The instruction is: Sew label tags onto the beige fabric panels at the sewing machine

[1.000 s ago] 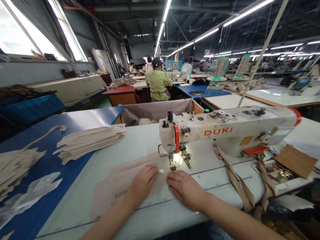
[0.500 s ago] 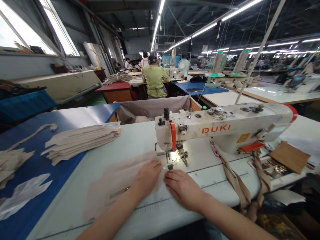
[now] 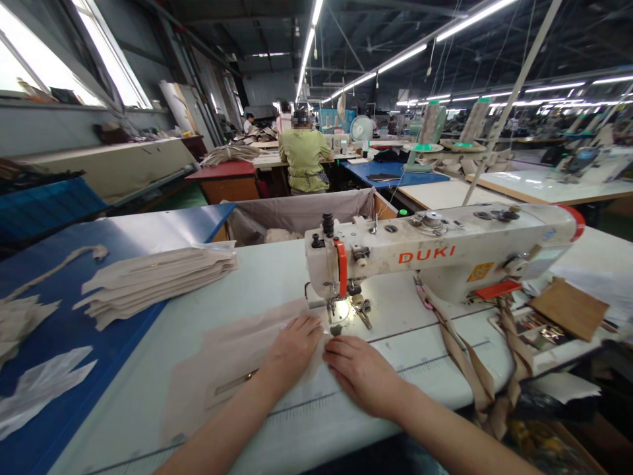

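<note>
A thin, pale beige fabric piece (image 3: 217, 349) lies on the white table of a sewing machine (image 3: 430, 247) marked "DUKI". A narrow slot (image 3: 232, 382) with a small metallic-looking piece at one end shows in the fabric. My left hand (image 3: 294, 346) rests on the fabric just left of the lit needle area, fingers together and laid flat. My right hand (image 3: 363, 369) is closed at the fabric's right edge, in front of the presser foot (image 3: 339, 313). Its fingers are bent together, and the fingertips' underside is hidden.
A stack of beige fabric pieces (image 3: 163, 277) sits at the left, partly over a blue table (image 3: 30, 264). Beige straps (image 3: 459, 343) hang over the front edge at right, beside a tray of small metal parts (image 3: 544, 333). A person (image 3: 304, 155) sits ahead.
The view has shifted slightly. Both hands and the fabric stay in nearly the same place by the needle.
</note>
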A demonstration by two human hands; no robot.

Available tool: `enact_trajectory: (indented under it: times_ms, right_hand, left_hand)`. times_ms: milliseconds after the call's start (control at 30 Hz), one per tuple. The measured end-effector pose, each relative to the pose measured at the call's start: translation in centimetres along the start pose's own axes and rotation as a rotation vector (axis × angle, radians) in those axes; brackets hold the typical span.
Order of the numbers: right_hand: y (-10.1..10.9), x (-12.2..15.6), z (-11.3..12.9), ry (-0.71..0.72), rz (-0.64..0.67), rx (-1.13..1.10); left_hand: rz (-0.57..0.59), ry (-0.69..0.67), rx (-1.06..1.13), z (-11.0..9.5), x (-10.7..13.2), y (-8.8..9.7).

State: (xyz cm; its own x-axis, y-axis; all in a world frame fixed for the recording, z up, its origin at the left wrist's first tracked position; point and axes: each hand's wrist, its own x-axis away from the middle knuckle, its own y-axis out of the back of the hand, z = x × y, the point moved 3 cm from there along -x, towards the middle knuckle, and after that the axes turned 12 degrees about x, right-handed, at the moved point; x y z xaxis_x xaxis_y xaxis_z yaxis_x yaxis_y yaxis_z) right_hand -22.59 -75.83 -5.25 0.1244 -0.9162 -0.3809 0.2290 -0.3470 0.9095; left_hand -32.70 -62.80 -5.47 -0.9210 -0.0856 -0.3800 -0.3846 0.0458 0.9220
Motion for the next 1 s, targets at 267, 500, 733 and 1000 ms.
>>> enact_trajectory:
  times_ms: [267,500,733,1000]
  right_hand:
    - [0.1,0.0,0.0,0.009,-0.005,-0.002]
    - [0.1,0.0,0.0,0.012,-0.018,-0.001]
    - [0.1,0.0,0.1,0.015,-0.009,0.007]
    - [0.2,0.0,0.1,0.012,0.007,0.011]
  left_hand:
    - [0.002,-0.006,-0.011,-0.2,0.0,-0.4]
    - [-0.021,-0.019,-0.005,0.0,0.3,-0.7]
    - [-0.024,-0.014,0.009,0.2,0.5,-1.1]
    - [-0.017,0.003,0.030,0.2,0.6,-1.1]
